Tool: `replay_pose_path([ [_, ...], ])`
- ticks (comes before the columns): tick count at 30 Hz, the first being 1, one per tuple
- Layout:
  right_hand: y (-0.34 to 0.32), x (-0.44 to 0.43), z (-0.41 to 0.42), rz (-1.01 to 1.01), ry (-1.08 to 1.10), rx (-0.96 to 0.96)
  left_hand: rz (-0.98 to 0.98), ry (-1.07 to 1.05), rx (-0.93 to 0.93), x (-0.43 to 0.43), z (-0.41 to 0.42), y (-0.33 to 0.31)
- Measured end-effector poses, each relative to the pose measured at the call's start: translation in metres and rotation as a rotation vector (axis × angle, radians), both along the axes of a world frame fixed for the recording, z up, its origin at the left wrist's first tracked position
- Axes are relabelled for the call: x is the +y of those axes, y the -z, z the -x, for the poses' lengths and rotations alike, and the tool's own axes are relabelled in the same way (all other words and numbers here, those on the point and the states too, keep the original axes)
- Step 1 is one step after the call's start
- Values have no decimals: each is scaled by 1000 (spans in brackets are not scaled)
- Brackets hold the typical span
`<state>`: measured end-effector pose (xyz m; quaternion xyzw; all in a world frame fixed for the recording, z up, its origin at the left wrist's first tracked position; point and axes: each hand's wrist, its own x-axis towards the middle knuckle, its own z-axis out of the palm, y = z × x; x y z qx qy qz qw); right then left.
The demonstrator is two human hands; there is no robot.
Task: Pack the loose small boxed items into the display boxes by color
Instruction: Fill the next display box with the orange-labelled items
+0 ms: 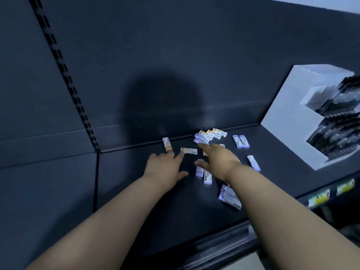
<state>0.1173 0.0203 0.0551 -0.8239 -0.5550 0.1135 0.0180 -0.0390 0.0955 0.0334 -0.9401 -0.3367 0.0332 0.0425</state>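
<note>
Far left: slotted upright (64, 75) on dark back panel; dark shelf (136, 211) below. Left hand (163, 168): open, palm down, fingers spread, tips at near ends of two orange-ended boxes (167, 144), (189, 151). Right hand (218, 160): open, palm down, holding nothing, forefinger reaching mixed pile of boxes (210, 135) at shelf back; purple-ended boxes (204, 176) under thumb side; more purple-ended boxes beside forearm (229, 196); purple pair (241, 141) and single (253, 163) further right. Far right: white display box (288, 121), tiered, with dark items.
</note>
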Motion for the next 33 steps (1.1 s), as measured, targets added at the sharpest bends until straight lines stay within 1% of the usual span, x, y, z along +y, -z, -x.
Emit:
replay_pose_path([
  [6, 8, 29, -30, 23, -203, -44, 67, -222, 11, 0, -11, 1],
  [12, 15, 62, -24, 13, -215, -41, 119, -323, 31, 9, 18, -1],
  [17, 22, 70, -23, 55, -105, -93, 121, -288, 63, 19, 28, -4],
  [21, 25, 70, -24, 69, -63, -147, 127, -253, 72, 27, 23, -5],
  [24, 26, 69, -21, 71, -63, -212, 126, -238, 55, 33, 13, -1],
  [33, 28, 70, -21, 70, -123, -203, 142, -253, 67, 42, -12, 6],
])
